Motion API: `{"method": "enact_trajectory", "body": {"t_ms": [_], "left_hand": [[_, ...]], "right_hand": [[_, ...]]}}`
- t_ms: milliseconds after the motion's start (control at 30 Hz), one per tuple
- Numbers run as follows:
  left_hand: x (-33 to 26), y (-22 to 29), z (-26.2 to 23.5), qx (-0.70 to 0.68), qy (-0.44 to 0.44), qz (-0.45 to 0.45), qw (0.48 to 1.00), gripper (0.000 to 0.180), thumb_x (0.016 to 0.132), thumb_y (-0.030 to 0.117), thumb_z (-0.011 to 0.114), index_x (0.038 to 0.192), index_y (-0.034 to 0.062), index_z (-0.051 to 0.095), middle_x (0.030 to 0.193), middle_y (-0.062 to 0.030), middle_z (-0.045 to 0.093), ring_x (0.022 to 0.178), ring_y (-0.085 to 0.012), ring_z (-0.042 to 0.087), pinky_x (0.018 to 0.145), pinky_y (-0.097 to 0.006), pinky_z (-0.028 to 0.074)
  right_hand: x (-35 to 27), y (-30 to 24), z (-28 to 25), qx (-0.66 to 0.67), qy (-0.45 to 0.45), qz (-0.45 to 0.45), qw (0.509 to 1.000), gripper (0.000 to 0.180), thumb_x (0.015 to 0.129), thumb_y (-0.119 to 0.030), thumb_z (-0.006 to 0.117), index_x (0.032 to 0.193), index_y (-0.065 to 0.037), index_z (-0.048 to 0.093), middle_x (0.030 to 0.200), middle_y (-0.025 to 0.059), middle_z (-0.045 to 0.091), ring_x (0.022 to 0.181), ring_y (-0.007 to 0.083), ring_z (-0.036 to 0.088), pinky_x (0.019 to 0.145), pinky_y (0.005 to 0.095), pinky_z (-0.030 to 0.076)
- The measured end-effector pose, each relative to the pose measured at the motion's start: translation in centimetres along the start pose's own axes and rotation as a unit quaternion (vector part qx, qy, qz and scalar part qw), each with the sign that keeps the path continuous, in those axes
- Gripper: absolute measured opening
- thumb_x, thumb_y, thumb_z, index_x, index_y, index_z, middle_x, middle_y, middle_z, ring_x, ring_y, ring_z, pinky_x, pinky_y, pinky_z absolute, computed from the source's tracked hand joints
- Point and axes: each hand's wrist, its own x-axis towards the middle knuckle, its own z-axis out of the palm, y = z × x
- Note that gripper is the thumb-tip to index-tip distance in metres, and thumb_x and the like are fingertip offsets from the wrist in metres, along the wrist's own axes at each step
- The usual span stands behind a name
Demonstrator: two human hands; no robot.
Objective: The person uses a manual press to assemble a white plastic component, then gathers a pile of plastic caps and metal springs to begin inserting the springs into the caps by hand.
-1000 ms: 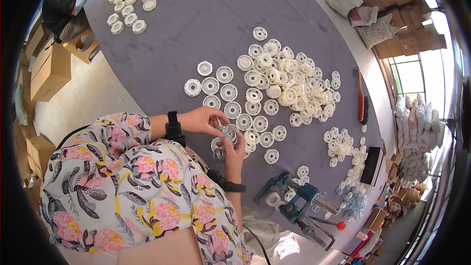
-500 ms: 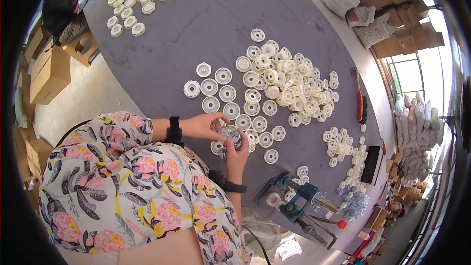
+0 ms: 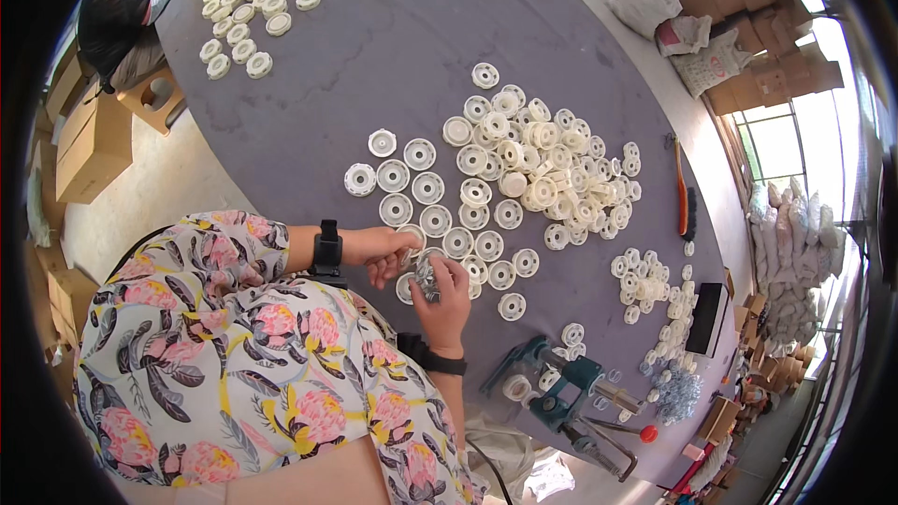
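My right hand [image 3: 443,304] is closed round a cluster of shiny, silvery, wire-like pieces [image 3: 427,277]; their exact kind is too small to make out. Just left of it, my left hand [image 3: 382,256] has its fingers curled, and whatever lies in them is hidden. Both hands are over the near edge of the grey tabletop [image 3: 346,84]. Beside and partly under them lie round white plastic discs [image 3: 435,221] with holes in their centres, spread flat in loose rows.
A large heap of white discs [image 3: 543,159] lies beyond my hands. A green hand press [image 3: 571,393] with a red knob stands at right, near a pile of translucent bluish pieces [image 3: 678,395]. A brush [image 3: 687,196] lies along the far-right edge. Another person [image 3: 122,19] sits far left.
My hands have moved apart: the left has drawn back leftward and lower, while the right keeps the silvery cluster. The view has shifted slightly.
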Motion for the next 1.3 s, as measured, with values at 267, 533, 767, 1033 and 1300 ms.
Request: {"method": "enact_trajectory", "body": {"t_ms": [267, 533, 767, 1033, 1300], "left_hand": [[0.1, 0.9, 1.9, 0.167, 0.022, 0.107, 0.98, 0.048, 0.084, 0.036, 0.06, 0.113, 0.0013, 0.045, 0.084, -0.0092, 0.058, 0.068, -0.0163, 0.062, 0.057, -0.025, 0.05], [-0.5, 2.1, 1.3, 0.257, -0.016, 0.249, 0.934, 0.045, 0.069, 0.014, 0.077, 0.108, 0.0059, 0.055, 0.08, -0.0017, 0.061, 0.066, -0.0075, 0.056, 0.061, -0.023, 0.047], [0.8, 1.9, 1.2, 0.344, 0.092, 0.249, 0.9, 0.034, 0.069, 0.023, 0.075, 0.085, 0.0047, 0.052, 0.066, -0.0005, 0.054, 0.062, -0.0073, 0.054, 0.055, -0.024, 0.044], [0.6, 1.9, 1.7, 0.123, 0.06, 0.065, 0.988, 0.044, 0.091, 0.044, 0.041, 0.069, 0.0071, 0.048, 0.053, 0.0003, 0.044, 0.039, -0.0123, 0.044, 0.038, -0.028, 0.04], [0.3, 2.8, 2.3, 0.18, -0.004, 0.053, 0.982, 0.047, 0.089, 0.05, 0.042, 0.069, 0.0081, 0.049, 0.054, -0.0013, 0.047, 0.044, -0.014, 0.048, 0.042, -0.03, 0.041]], "right_hand": [[-0.7, 2.4, 0.2, 0.254, -0.013, 0.238, 0.937, 0.045, 0.075, -0.01, 0.069, 0.117, -0.004, 0.055, 0.111, 0.0107, 0.056, 0.098, 0.0175, 0.055, 0.08, 0.0292, 0.046], [-1.8, 3.9, 0.5, 0.512, -0.089, 0.296, 0.802, 0.058, 0.079, -0.015, 0.068, 0.13, -0.004, 0.043, 0.1, 0.0069, 0.059, 0.076, 0.0112, 0.059, 0.068, 0.0239, 0.047], [-1.2, 2.9, 0.3, 0.326, -0.001, 0.176, 0.929, 0.05, 0.076, -0.014, 0.069, 0.123, -0.005, 0.051, 0.101, 0.0064, 0.06, 0.08, 0.013, 0.059, 0.069, 0.0255, 0.047], [0.0, 0.1, -1.5, -0.101, 0.068, -0.034, 0.992, 0.05, 0.069, -0.017, 0.072, 0.115, -0.011, 0.057, 0.105, 0.0086, 0.058, 0.093, 0.026, 0.057, 0.075, 0.0352, 0.048], [-1.4, 1.3, -0.8, 0.366, 0.06, 0.264, 0.89, 0.044, 0.079, -0.01, 0.065, 0.12, -0.003, 0.052, 0.097, 0.005, 0.06, 0.078, 0.0102, 0.058, 0.068, 0.023, 0.047]]}}
